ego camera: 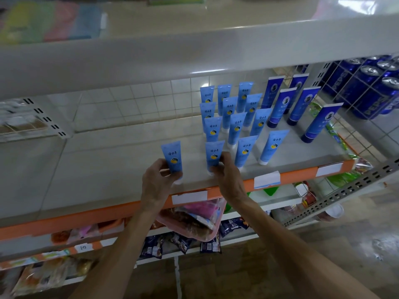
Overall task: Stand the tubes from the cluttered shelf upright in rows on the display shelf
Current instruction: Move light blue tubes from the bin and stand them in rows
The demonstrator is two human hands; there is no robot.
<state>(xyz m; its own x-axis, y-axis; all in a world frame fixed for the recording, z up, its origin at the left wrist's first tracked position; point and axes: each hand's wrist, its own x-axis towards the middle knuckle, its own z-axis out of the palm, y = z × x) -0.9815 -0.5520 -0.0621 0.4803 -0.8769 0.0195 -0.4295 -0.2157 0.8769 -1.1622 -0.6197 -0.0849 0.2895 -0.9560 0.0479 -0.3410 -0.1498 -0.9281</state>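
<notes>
The left hand (155, 180) pinches a light-blue tube (172, 157) upright near the display shelf's (103, 169) front edge. Just right, the right hand (226, 175) grips another tube (213, 155) fronting the standing rows.

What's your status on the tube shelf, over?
Left grip holds one light blue tube upright at the shelf front. Right grip holds the neighbouring tube. Nothing in the way.
</notes>
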